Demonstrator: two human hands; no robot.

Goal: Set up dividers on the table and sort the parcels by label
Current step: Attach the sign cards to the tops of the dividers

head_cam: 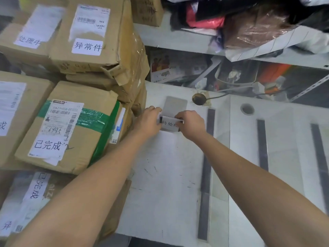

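Note:
A small white label card (170, 124) with black characters stands on the white table (165, 175) near its far edge. My left hand (148, 122) grips its left end and my right hand (191, 124) grips its right end. Just behind the card lies a grey rectangle (175, 104). Dark divider strips lie lengthwise on the table: one (206, 175) right of my arms, another (262, 145) further right, a third (320, 154) near the right edge. Brown cardboard parcels with white labels are piled at the left, among them one with green tape (71, 132) and one on top of the pile (92, 36).
Behind the table a shelf (178, 40) holds bagged clothes and clutter. A brown round object with a cord (199, 99) lies by the far edge, and a cable hole (247, 109) opens further right. More parcels (26, 202) sit under my left forearm.

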